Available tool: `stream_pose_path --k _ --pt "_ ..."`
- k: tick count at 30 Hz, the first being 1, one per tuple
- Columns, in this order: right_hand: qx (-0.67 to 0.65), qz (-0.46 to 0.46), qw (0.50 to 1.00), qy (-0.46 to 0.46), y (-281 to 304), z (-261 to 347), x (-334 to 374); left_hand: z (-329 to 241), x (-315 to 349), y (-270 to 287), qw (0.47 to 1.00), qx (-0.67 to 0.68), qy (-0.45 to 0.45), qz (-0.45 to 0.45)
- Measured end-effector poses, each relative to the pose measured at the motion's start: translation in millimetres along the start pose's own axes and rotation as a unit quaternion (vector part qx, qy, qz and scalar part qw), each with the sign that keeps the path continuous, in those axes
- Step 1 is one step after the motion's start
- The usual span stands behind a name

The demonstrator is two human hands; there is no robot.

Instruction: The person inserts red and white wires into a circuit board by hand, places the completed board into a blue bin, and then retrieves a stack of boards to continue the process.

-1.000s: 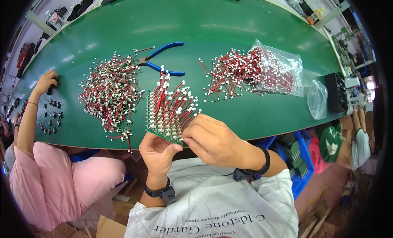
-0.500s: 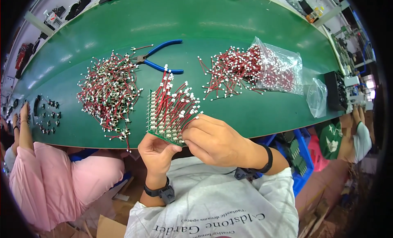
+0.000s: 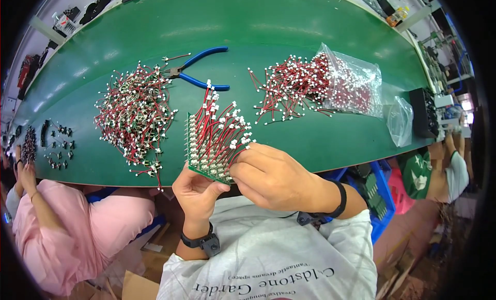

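My left hand (image 3: pixel 199 189) grips the lower corner of a green circuit board panel (image 3: pixel 206 172), its thumb along the near edge. Rows of small white connectors cover the tilted panel, and many red cables (image 3: pixel 211 125) with white plugs rise from them. At the panel's right edge, my right hand (image 3: pixel 268 173) is closed, thumb and fingers pinched around a red cable whose white plug pokes out above the knuckles. The fingers hide the cable's lower end. Beyond the panel lie blue-handled cutting pliers (image 3: pixel 202 67), jaws pointing left.
A heap of small boards with red cables (image 3: pixel 135 116) lies on the green table (image 3: pixel 206 21) at left. Loose red cables (image 3: pixel 294 88) spill from a clear plastic bag (image 3: pixel 356 85) at right. A blue crate (image 3: pixel 385 217) stands below the table edge. A person in pink (image 3: pixel 57 238) sits at left.
My hands and the panel stay almost in place. The table's things appear shifted very slightly up and left. At far left, the co-worker's hand has drawn back toward their body.
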State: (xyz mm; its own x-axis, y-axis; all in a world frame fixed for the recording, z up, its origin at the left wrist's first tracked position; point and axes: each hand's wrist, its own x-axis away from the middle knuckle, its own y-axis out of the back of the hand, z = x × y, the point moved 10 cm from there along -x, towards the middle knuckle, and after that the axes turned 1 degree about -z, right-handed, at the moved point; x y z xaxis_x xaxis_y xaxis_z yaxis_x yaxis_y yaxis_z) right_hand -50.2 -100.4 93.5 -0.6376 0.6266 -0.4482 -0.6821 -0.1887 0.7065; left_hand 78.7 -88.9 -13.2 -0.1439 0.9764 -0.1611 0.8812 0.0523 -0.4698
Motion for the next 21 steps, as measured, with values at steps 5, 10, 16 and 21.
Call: stream_pose_path --k 5,10,16,21 --pt "0.037 0.016 0.999 -0.003 -1 3 0 0 0 -2 1.0 -0.001 0.003 0.013" --pt "0.045 0.019 0.999 0.004 -1 5 0 -1 0 -5 1.0 -0.003 0.005 0.009" --pt "0.04 0.037 0.998 -0.005 -1 1 5 -1 2 -6 1.0 -0.016 0.005 0.012" --pt "0.03 0.04 0.999 -0.013 -2 0 10 0 5 -9 1.0 -0.021 0.015 0.008"
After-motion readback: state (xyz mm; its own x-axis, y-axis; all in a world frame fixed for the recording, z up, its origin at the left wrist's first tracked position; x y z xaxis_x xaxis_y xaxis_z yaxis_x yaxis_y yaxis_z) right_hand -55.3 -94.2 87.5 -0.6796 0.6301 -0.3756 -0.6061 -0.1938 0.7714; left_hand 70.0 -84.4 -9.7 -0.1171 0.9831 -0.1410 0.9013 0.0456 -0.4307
